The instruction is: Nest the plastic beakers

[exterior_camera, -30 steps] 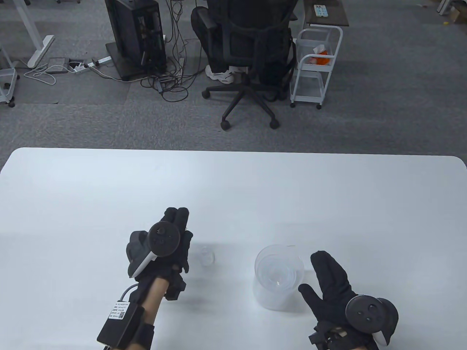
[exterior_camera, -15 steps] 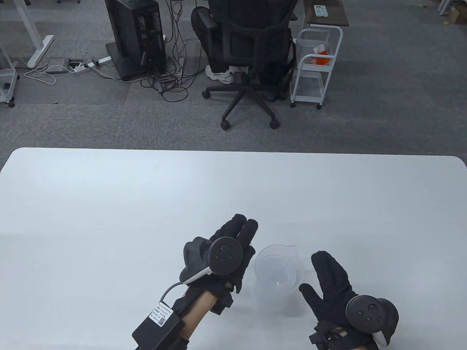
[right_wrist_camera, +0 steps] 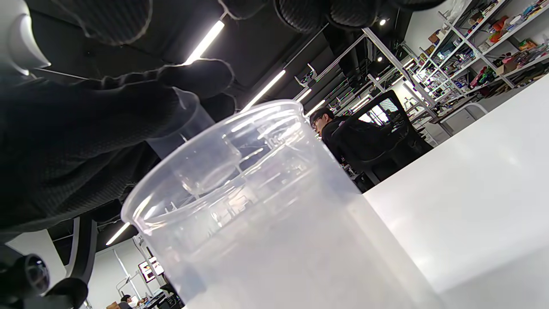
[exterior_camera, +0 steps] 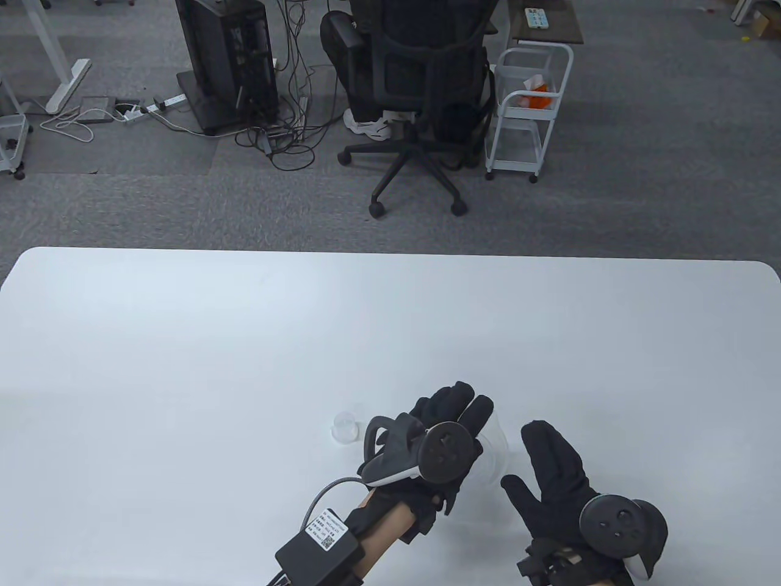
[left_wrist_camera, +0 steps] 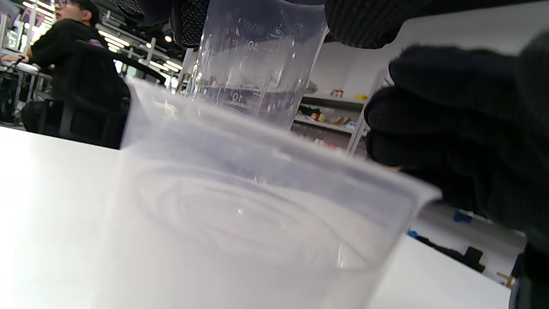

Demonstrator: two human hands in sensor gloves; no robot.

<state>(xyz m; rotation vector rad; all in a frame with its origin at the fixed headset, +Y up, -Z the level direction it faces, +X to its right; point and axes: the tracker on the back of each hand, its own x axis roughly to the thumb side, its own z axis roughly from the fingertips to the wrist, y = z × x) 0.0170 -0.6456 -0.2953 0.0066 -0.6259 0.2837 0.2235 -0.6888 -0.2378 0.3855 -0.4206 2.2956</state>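
Observation:
A large clear plastic beaker (exterior_camera: pixel 495 441) stands on the white table (exterior_camera: pixel 183 366), with smaller beakers nested inside it. It also shows in the left wrist view (left_wrist_camera: pixel 240 223) and the right wrist view (right_wrist_camera: pixel 274 231). My left hand (exterior_camera: pixel 456 408) pinches a small clear beaker (left_wrist_camera: pixel 257 64) by its rim and holds it upright just above the large beaker's mouth; its base dips near the rim (right_wrist_camera: pixel 197 163). My right hand (exterior_camera: pixel 549 470) rests open on the table just right of the large beaker, fingers spread. Another tiny clear beaker (exterior_camera: pixel 345 426) stands on the table left of my left hand.
The table's far edge (exterior_camera: pixel 390 251) borders grey carpet. Beyond it are an office chair (exterior_camera: pixel 421 91) with a seated person, a white trolley (exterior_camera: pixel 528 110) and a computer tower (exterior_camera: pixel 226 55).
My left hand has moved right from beside the tiny beaker to over the large beaker, carrying a small beaker. My right hand has not moved.

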